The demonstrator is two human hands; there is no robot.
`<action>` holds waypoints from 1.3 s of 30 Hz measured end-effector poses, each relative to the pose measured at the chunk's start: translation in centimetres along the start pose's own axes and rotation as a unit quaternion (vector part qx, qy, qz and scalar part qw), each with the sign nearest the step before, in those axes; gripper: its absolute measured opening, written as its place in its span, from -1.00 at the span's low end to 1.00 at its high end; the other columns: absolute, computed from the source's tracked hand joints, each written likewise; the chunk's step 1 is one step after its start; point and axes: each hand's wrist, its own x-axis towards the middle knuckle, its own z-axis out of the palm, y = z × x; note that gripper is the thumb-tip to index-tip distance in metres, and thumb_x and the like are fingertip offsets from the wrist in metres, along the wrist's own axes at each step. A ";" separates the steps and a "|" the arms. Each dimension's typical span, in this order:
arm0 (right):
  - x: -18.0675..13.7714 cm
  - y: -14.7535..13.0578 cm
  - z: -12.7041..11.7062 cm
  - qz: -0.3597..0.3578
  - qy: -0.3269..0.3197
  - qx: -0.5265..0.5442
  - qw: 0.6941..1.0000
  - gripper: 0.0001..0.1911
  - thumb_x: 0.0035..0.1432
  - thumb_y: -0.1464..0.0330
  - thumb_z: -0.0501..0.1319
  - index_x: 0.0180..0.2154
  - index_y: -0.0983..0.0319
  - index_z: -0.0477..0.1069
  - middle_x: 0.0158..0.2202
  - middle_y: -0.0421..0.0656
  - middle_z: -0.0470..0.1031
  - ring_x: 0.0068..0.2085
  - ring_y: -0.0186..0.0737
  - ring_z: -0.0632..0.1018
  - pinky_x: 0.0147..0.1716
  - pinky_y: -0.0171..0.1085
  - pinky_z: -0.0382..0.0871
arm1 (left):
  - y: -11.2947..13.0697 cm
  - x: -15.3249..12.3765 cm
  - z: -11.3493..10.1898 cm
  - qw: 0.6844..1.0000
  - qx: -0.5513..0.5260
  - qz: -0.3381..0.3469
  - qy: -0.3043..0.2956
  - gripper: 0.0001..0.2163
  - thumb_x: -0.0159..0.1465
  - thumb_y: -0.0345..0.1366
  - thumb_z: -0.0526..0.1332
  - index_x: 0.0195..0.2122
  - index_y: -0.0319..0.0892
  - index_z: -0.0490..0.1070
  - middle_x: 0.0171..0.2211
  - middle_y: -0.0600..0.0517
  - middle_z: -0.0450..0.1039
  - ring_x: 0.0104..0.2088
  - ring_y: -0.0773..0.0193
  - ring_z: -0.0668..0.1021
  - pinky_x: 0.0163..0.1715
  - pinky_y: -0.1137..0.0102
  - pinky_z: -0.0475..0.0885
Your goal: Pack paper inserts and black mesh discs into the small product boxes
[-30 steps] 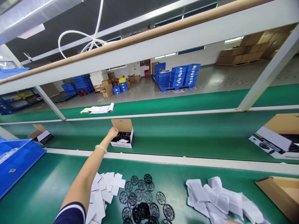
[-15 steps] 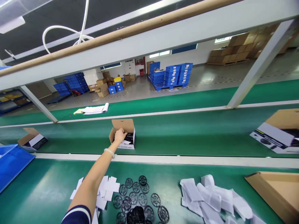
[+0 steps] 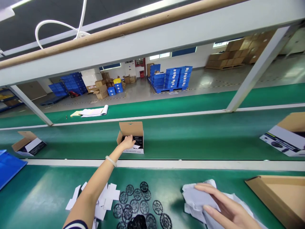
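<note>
My left hand (image 3: 127,142) reaches far out over the green belt and rests on the near left corner of a small open cardboard box (image 3: 131,136), fingers curled over its rim onto the dark contents. My right hand (image 3: 224,206) lies at the near right with fingers stretched flat on a heap of white pouches (image 3: 197,200). Between the hands lie several black round grilles (image 3: 140,206) and a scatter of white paper slips (image 3: 105,197).
Another open box (image 3: 28,143) sits on the belt at far left, a larger printed one (image 3: 286,135) at far right. A brown carton (image 3: 281,194) stands near right, a blue bin corner (image 3: 9,165) near left. Papers (image 3: 92,111) lie on the far bench.
My left hand has slid from the box's left side onto its rim and contents. My right hand has come into view and settled on the white pouches.
</note>
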 end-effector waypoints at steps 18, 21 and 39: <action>23.2 -5.4 8.2 -0.152 0.028 -0.109 0.982 -0.60 0.18 0.00 0.03 -0.47 0.17 0.25 -0.56 -0.28 0.25 -0.50 -0.22 0.30 -0.49 -0.29 0.08 | 4.9 -0.3 2.7 0.997 -0.002 0.025 -0.072 0.11 0.00 0.40 -0.07 0.32 -0.36 -0.46 0.29 -0.36 -0.02 0.28 -0.21 0.02 0.18 0.07 0.07; 25.4 -5.4 9.2 -0.145 0.024 -0.201 0.968 -0.68 0.22 0.08 0.05 -0.40 0.18 0.29 -0.49 -0.24 0.37 -0.45 -0.20 0.39 -0.48 -0.31 0.11 | 6.0 0.7 2.9 0.996 -0.006 0.020 -0.090 0.08 -0.03 0.42 -0.06 0.33 -0.27 -0.29 0.28 -0.36 0.00 0.28 -0.26 0.04 0.17 0.00 0.06; 30.8 -3.6 12.9 -0.091 -0.231 -0.468 0.848 -0.69 0.29 0.16 0.19 -0.38 0.21 0.52 -0.33 -0.08 0.55 -0.27 -0.08 0.55 -0.37 -0.31 0.31 | 3.7 -13.4 3.3 0.977 -0.072 0.199 0.023 -0.60 0.22 -0.17 0.18 0.06 -0.23 0.35 0.20 -0.24 0.21 0.24 -0.11 0.17 0.17 -0.05 0.22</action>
